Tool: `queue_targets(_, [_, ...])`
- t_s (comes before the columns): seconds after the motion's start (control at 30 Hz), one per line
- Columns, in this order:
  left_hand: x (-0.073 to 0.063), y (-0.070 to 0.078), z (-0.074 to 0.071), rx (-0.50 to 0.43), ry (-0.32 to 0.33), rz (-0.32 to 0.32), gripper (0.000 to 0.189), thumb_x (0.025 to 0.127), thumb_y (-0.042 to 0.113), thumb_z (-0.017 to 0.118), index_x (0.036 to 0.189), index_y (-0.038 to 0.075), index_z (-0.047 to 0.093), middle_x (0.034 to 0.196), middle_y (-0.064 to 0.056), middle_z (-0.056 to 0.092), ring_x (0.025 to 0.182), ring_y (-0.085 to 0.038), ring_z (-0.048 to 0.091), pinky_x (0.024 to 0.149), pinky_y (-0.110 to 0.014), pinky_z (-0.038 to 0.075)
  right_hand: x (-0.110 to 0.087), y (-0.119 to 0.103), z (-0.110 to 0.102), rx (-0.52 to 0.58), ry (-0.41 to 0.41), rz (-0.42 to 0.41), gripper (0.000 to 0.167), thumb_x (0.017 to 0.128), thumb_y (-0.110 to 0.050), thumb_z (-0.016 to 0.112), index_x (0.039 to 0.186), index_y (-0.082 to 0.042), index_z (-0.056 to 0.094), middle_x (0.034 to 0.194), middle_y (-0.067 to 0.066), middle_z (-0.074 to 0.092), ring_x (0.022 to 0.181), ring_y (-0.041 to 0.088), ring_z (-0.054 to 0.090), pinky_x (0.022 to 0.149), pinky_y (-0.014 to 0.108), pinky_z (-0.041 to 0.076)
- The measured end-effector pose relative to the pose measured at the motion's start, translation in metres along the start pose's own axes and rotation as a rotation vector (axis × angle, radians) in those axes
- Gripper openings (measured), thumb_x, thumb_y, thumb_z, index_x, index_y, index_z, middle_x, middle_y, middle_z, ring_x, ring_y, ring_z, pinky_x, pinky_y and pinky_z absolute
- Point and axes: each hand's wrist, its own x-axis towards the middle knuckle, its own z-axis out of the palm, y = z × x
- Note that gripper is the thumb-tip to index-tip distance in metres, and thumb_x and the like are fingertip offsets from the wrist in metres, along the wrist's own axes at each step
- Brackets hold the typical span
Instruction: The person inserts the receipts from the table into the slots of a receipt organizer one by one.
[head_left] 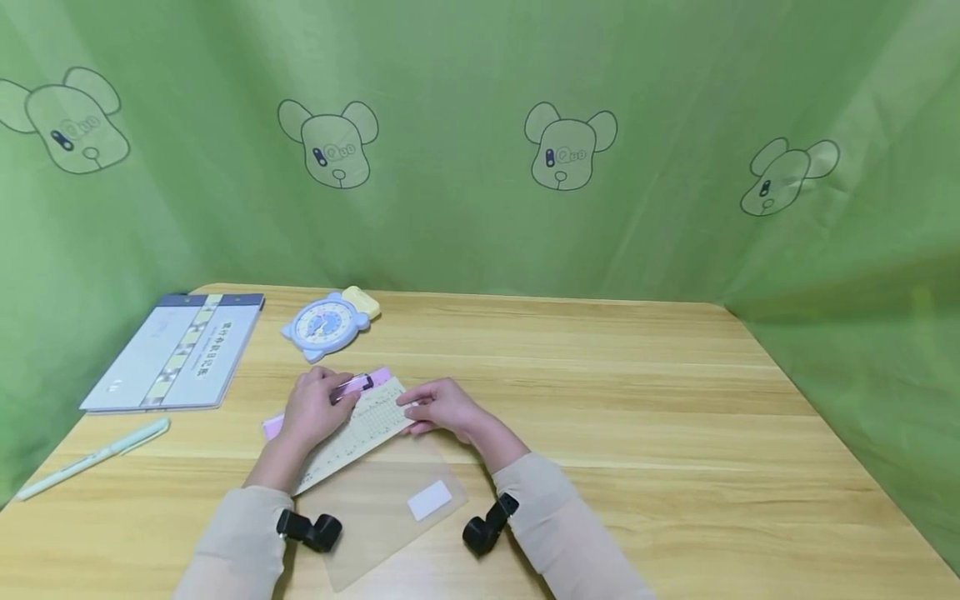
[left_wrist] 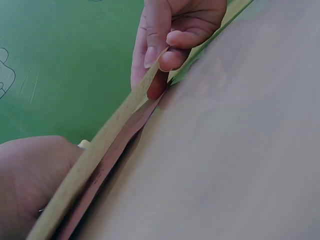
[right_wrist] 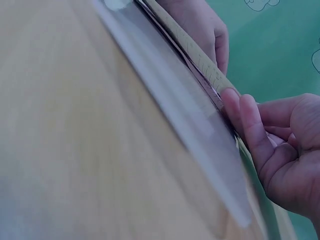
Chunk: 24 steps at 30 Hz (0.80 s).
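A see-through folder (head_left: pixel 375 517) with a pink top strip (head_left: pixel 381 375) and a white label (head_left: pixel 430 500) lies tilted on the table. Over its upper part is a cream printed sheet (head_left: pixel 367 429), its near edge raised off the folder. My left hand (head_left: pixel 307 410) bends over the strip, its fingers and thumb pinching at the dark metal clip (head_left: pixel 363 382). The right hand (head_left: pixel 444 408) pinches the sheet's right end between thumb and fingers. In the left wrist view, a pinkish layer (left_wrist: pixel 107 165) shows just beneath the cream sheet (left_wrist: pixel 107 137).
A white-and-blue calendar-like book (head_left: pixel 172 354) lies at the left, with a pale green pen (head_left: pixel 93 458) in front of it. Behind the hands is a blue toy clock (head_left: pixel 326 325), beside a yellow block (head_left: pixel 362 302). Green curtains (head_left: pixel 465 233) enclose the wooden table (head_left: pixel 637 400).
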Motion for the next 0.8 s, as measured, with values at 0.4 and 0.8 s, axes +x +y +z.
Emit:
queue_targets(0.4, [0.002, -0.003, -0.0001, 0.071, 0.001, 0.13, 0.03, 0.076, 0.01, 0.063, 0.101, -0.006, 0.06, 0.084, -0.015, 0.051, 0.08, -0.03, 0.045, 0.072, -0.041, 0.035, 0.0024, 0.0023, 0.0015, 0.033, -0.006, 0.019, 0.023, 0.08, 0.008, 0.053, 0.102, 0.006, 0.059, 0.08, 0.017, 0.061, 0.063, 0.023, 0.061, 0.056, 0.027, 0.049])
queue_targets(0.8, [0.0032, -0.0027, 0.0015, 0.171, 0.01, 0.212, 0.022, 0.079, 0.008, 0.06, 0.097, -0.005, 0.061, 0.082, -0.016, 0.051, 0.076, -0.03, 0.045, 0.069, -0.04, 0.036, 0.0041, -0.0019, 0.0047, 0.005, 0.024, 0.031, 0.023, 0.079, 0.008, 0.053, 0.102, 0.005, 0.059, 0.079, 0.016, 0.061, 0.063, 0.024, 0.061, 0.057, 0.027, 0.049])
